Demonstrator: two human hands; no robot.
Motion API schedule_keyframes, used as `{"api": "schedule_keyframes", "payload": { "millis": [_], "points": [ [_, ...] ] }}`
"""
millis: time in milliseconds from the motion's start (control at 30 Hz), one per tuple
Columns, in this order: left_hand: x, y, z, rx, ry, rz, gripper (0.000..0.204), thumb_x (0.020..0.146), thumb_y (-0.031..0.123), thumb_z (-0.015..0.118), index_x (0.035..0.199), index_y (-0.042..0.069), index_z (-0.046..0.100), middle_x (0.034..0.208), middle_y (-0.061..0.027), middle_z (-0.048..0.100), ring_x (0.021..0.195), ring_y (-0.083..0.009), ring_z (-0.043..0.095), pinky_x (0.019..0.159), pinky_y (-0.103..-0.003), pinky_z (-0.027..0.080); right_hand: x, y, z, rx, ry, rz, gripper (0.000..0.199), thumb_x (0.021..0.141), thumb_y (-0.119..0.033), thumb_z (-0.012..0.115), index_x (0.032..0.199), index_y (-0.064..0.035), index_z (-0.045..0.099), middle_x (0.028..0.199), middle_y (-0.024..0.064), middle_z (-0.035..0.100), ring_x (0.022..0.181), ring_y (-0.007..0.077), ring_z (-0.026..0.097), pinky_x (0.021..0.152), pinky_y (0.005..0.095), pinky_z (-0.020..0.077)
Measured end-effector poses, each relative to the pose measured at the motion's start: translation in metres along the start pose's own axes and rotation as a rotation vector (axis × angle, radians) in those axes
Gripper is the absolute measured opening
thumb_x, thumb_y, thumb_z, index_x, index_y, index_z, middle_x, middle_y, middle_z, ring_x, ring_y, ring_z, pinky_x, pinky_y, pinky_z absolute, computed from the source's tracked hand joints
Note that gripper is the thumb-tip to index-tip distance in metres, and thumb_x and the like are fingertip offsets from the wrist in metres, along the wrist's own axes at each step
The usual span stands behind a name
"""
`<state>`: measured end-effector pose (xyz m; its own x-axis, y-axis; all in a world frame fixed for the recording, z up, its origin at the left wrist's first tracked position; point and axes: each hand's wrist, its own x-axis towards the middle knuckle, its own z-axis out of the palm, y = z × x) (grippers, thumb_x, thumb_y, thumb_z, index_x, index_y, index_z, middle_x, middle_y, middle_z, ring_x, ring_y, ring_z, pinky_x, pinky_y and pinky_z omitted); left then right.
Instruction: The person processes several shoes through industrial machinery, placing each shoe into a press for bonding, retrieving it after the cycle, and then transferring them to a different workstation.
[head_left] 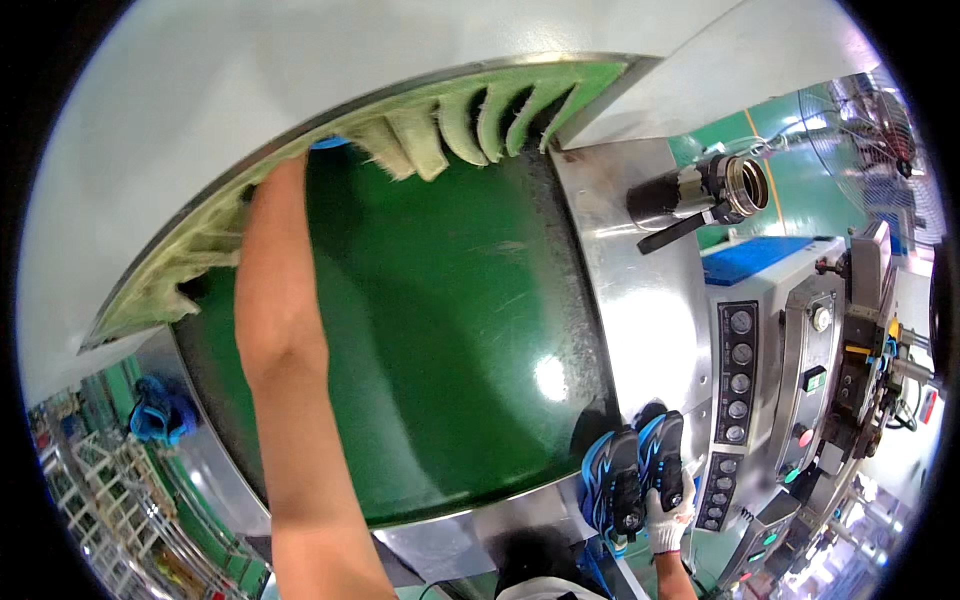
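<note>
My left forearm (285, 300) stretches over the green conveyor belt (450, 300) and passes under the fringed, pale green strip curtain (425, 150) of a machine opening. The hand itself is hidden behind the strips, so its fingers do not show. Just right of the wrist, a bit of something blue (328, 143) peeks out under the curtain. Down at the lower right, my right hand (670, 520), in a white knit glove, is closed around one end of a black and blue shoe (660, 460). A matching shoe (612, 480) lies close beside it, over the metal edge by the belt.
A dark, worn metal flask (680, 195) lies on the steel ledge (640, 300) to the right. Beyond it stands a machine with a gauge panel (738, 370) and a fan (880, 130). At far left are a blue shoe-like item (160, 410) and white racks (115, 490).
</note>
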<state>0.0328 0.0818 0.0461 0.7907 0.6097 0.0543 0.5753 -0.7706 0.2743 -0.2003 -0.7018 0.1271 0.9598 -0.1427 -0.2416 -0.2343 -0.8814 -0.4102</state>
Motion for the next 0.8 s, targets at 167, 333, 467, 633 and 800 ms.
{"api": "schedule_keyframes", "payload": {
  "millis": [167,333,467,633,800],
  "points": [
    [0.009,-0.007,0.057,0.082,-0.135,-0.002,0.062,0.095,0.052,0.050,0.136,0.007,0.060,0.148,-0.0237,0.051,0.136,-0.0400,0.049,0.116,-0.050,0.035,0.007,-0.004,0.005,-0.176,0.036,-0.096,0.074,0.070,-0.013,0.078,0.138,-0.0001,0.052,0.128,0.0225,0.062,0.116,0.0375,0.063,0.103,0.0439,0.0482],
    [-0.013,0.017,0.048,0.105,-0.181,0.068,0.063,0.094,0.053,0.052,0.137,0.007,0.059,0.148,-0.0234,0.051,0.137,-0.0398,0.048,0.117,-0.050,0.034,0.004,0.015,0.008,-0.091,0.051,-0.083,0.076,0.071,-0.013,0.080,0.140,0.0008,0.051,0.126,0.0196,0.064,0.111,0.0316,0.066,0.099,0.0411,0.0509],
    [-0.084,0.063,0.026,0.065,-0.249,0.143,0.065,0.094,0.054,0.053,0.138,0.008,0.059,0.148,-0.0231,0.052,0.137,-0.0396,0.048,0.117,-0.050,0.034,-0.002,0.004,-0.002,0.051,-0.001,0.032,0.075,0.073,-0.013,0.080,0.140,0.0035,0.050,0.122,0.0198,0.067,0.105,0.0265,0.069,0.095,0.0373,0.0539],
    [-0.240,0.126,0.009,-0.263,-0.152,0.030,0.067,0.077,0.053,0.077,0.126,0.009,0.062,0.125,-0.0221,0.063,0.118,-0.0388,0.060,0.105,-0.054,0.042,0.000,0.037,0.002,0.115,0.054,-0.028,0.076,0.074,-0.014,0.082,0.140,0.0058,0.049,0.119,0.0212,0.068,0.104,0.0299,0.070,0.093,0.0375,0.0546],
    [-0.391,0.151,-0.065,-0.275,-0.202,0.140,0.071,0.064,0.048,0.088,0.115,0.003,0.065,0.111,-0.0191,0.068,0.105,-0.0381,0.065,0.092,-0.047,0.051,-0.002,0.013,-0.027,0.005,-0.216,-0.122,0.100,0.074,-0.031,0.086,0.150,0.0065,0.034,0.140,0.0281,0.052,0.130,0.0390,0.053,0.111,0.0429,0.0414]
  ]
}}
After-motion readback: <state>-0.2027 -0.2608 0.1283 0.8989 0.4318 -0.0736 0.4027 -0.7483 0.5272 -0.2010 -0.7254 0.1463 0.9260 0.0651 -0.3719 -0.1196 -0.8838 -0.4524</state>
